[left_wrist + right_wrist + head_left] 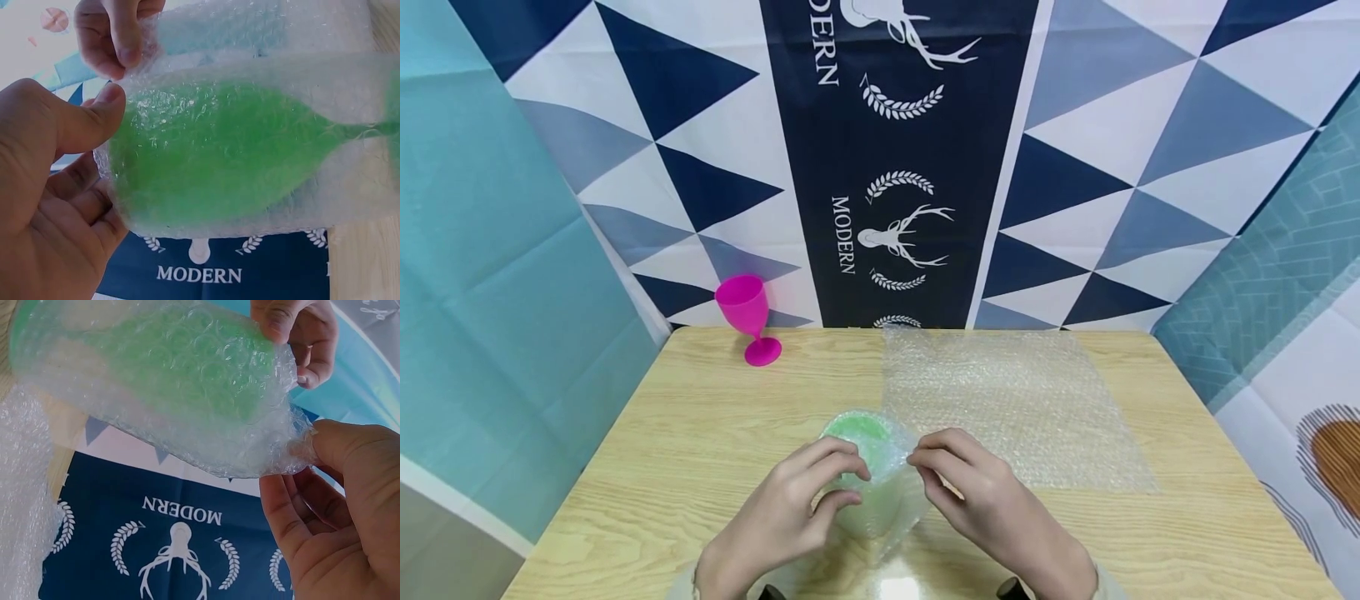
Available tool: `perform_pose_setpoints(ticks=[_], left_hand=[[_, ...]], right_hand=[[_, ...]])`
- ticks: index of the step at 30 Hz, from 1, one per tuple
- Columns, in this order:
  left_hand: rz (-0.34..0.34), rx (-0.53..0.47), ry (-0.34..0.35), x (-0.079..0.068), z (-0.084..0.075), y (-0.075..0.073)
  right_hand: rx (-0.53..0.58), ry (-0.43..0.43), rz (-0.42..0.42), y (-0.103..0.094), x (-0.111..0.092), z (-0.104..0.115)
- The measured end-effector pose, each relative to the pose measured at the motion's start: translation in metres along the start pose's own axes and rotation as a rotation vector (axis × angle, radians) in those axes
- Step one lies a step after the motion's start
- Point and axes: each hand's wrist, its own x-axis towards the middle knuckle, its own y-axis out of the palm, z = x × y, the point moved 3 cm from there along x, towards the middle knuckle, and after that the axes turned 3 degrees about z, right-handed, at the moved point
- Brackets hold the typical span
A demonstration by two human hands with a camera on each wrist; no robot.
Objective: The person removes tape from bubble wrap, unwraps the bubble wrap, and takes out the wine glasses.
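Observation:
A green goblet (231, 144) stands upright near the table's front edge, rolled in clear bubble wrap (206, 450). Its bowl, stem and part of its foot show through the wrap. My left hand (793, 500) holds the wrapped goblet by the rim end, thumb on one side and curled fingers on the other. On the opposite side, my right hand (981, 479) pinches the loose top edge of the wrap between thumb and fingertips. In the right wrist view, that edge is crumpled past the goblet's rim.
A flat sheet of bubble wrap (1000, 408) lies on the wooden table (700, 450), behind and right of my hands. At the back left stands a magenta goblet (745, 308). Patterned cloth (895, 167) hangs behind the table.

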Motion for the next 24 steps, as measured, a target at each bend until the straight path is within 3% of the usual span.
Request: perform_pose_setpoints(ticks=[7,18,24], left_hand=[[0.054,-0.052,0.0,-0.0018,0.0054,-0.0022],[0.062,-0.083,0.033,-0.006,0.0097,-0.0069],[0.092,-0.099,0.042,-0.0065,0.0096,-0.0081]], right_hand=[[0.002,-0.009,-0.018,-0.0029,-0.0023,-0.0018],[0.015,-0.01,-0.044,-0.006,-0.0025,-0.0049],[0.025,0.03,-0.022,-0.0094,-0.0066,-0.0079]])
